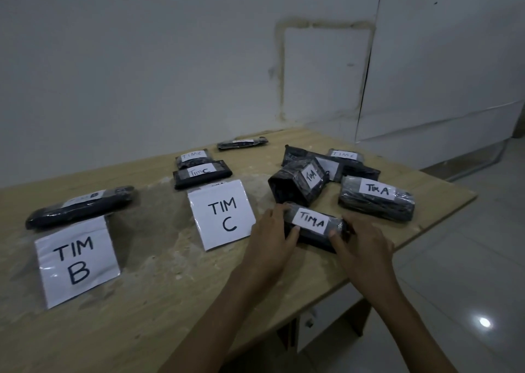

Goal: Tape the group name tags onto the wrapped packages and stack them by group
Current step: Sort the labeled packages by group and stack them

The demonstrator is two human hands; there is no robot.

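A dark wrapped package (308,237) with a white "TIM A" tag (310,221) lies near the table's front right. My left hand (272,239) grips its left end with thumb and fingers. My right hand (360,242) holds its right end, thumb pressed on the tag's edge. Two more "TIM A" packages, one (298,183) tilted and one (376,199) lying flat, sit just behind. Two "TIM C" packages (202,173) lie behind the large "TIM C" sign (222,217). One package (81,208) lies behind the "TIM B" sign (76,262).
A wooden table (159,301) stands against a white wall. Another tagged package (243,143) lies at the back. More packages (345,159), one tagged "TIM C", are piled at the back right. The table's right edge drops to a tiled floor (468,273).
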